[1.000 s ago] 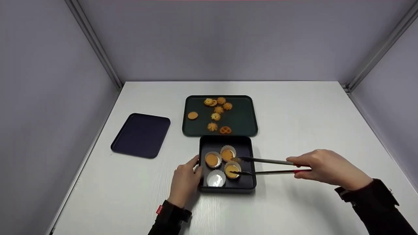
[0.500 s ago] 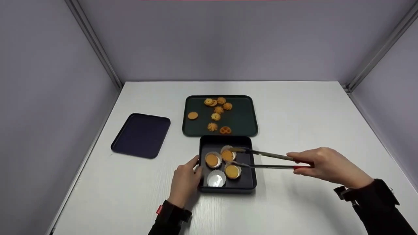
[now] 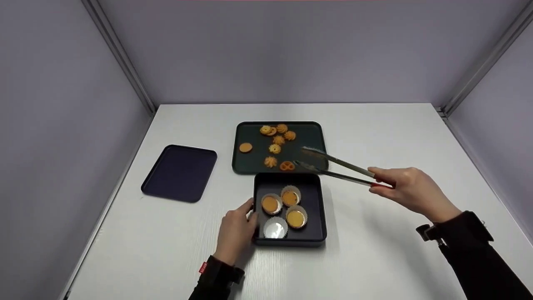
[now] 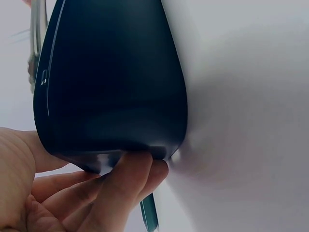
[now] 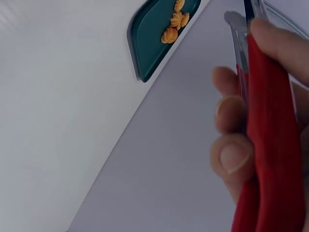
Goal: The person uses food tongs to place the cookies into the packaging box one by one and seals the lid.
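My right hand grips red-handled metal tongs, which have their arms apart and nothing between the tips. The tips overlap the green tray in the head view, close to a pretzel-shaped biscuit. My left hand holds the left wall of a deep dark baking pan; the left wrist view shows fingers against that wall. Inside the pan stand several paper cups. Three hold round biscuits, one of them a yellow disc; the front-left cup has only its shiny bottom showing.
More biscuits lie on the green tray, among them a flat round one and several swirled ones. A flat dark purple tray sits on the white table at the left. Grey panels enclose the table.
My right hand has lifted the tongs up and away from the pan, toward the green tray. A round biscuit stays behind in the back-right cup. The left hand has kept its place.
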A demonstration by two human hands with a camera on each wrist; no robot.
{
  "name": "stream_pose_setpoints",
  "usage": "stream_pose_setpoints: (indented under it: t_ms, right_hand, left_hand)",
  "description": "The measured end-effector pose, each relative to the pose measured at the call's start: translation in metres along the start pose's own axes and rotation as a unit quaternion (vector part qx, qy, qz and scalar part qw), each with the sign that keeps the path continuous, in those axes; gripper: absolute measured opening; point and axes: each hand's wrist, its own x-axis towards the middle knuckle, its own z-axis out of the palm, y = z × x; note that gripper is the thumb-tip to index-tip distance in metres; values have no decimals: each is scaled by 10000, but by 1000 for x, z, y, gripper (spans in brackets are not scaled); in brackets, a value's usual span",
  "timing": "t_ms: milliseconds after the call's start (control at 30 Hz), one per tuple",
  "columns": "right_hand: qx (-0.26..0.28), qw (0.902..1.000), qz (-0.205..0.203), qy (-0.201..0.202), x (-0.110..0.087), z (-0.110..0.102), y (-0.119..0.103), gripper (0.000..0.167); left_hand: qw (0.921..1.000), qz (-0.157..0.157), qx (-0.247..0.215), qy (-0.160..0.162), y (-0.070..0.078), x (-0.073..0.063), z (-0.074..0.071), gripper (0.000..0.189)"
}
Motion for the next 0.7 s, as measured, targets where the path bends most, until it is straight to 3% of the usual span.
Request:
stream_pose_setpoints:
  t_ms: [200,333,533,700]
  right_hand:
    - [-38,9956,624,-698,21,1,7,34]
    - [-131,9901,669,-1229,38,6,13,16]
    - [-193,9803,873,-1759,57,19,17,22]
    - [-257,9753,970,-1967,65,30,18,23]
  left_hand:
    - [10000,33,-47,-37,0,-1,-1,39]
    - [10000,57,-69,-40,0,-2,-2,39]
    - [9999,9,-117,-88,0,-1,-1,39]
    - [9999,-21,-146,-65,-1,-1,-1,39]
